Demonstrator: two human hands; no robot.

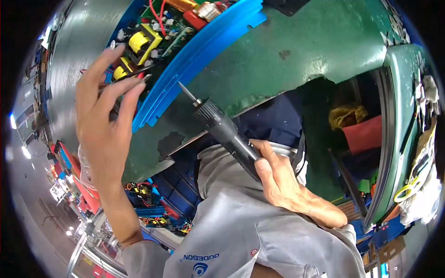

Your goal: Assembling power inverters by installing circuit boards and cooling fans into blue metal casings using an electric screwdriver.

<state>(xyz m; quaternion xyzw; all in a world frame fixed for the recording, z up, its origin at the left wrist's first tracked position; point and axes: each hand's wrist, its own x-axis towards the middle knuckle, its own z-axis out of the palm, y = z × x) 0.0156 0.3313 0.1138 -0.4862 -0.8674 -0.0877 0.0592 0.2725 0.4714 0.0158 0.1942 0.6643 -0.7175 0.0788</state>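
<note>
My right hand (280, 180) is wrapped round the black body of an electric screwdriver (227, 132). Its steel bit points up and left, close to the near wall of a blue metal housing (199, 48). Inside the housing lies a circuit board with red wires and yellow-wrapped transformers (139, 42). Over the board's near left end is my left hand (104, 120), its thumb and a finger pinched together at a small shiny piece too tiny to name. The index finger reaches further up, beside a yellow transformer.
A green worktop (320, 37) with a worn, chipped edge carries the housing. Below it at the left, more blue housings with boards (155, 213) stand by a dark blue crate (181, 187). Yellow-handled scissors (408, 191) hang at the right, near a shelf opening holding a red item (365, 134).
</note>
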